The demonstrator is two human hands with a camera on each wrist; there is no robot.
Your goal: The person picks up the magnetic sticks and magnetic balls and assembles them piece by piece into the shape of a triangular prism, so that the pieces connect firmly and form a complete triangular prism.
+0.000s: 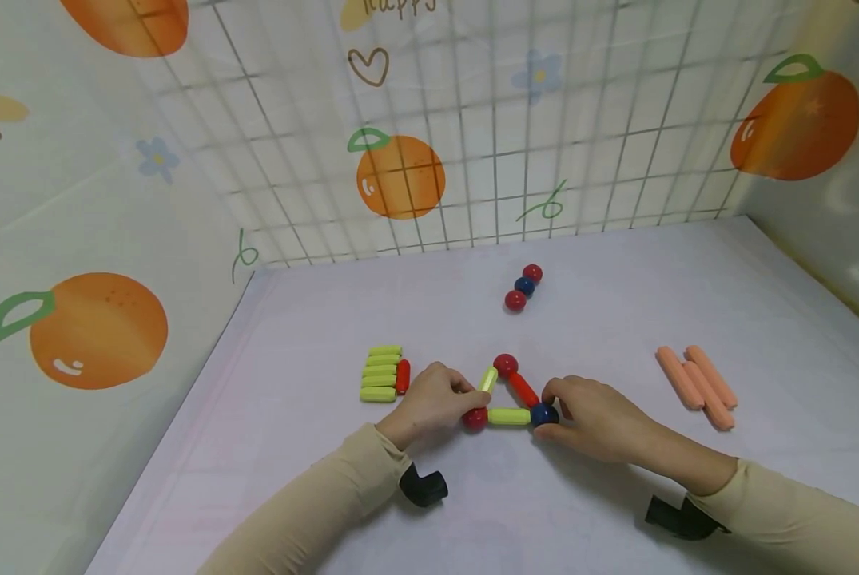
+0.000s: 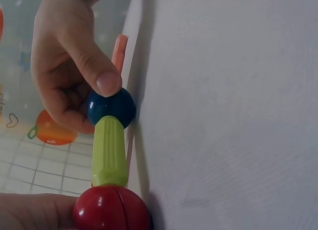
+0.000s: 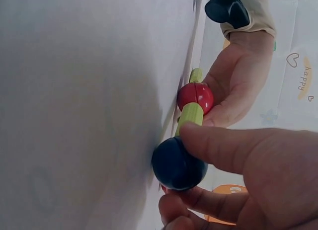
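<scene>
A triangle of balls and short rods lies on the table. At its left corner is a red ball [image 1: 475, 420], which my left hand [image 1: 432, 399] grips with thumb and fingers. My right hand [image 1: 602, 419] pinches the blue ball [image 1: 543, 414] at the right corner, thumb on the near side. Between these two balls runs a yellow-green rod [image 1: 510, 417]. Another yellow-green rod [image 1: 488, 379] slants from the left corner to a second red ball [image 1: 505, 366] at the top. A red rod [image 1: 523, 389] joins that top ball to the blue one. Fingers partly cover the two lower balls.
Left of the triangle, several yellow-green rods [image 1: 379, 373] lie stacked beside one red rod [image 1: 403, 377]. Behind it, a blue ball [image 1: 524, 287] sits between two red balls. Three orange rods [image 1: 697, 387] lie at the right. A grid-patterned cloth [image 1: 472, 120] rises behind the table.
</scene>
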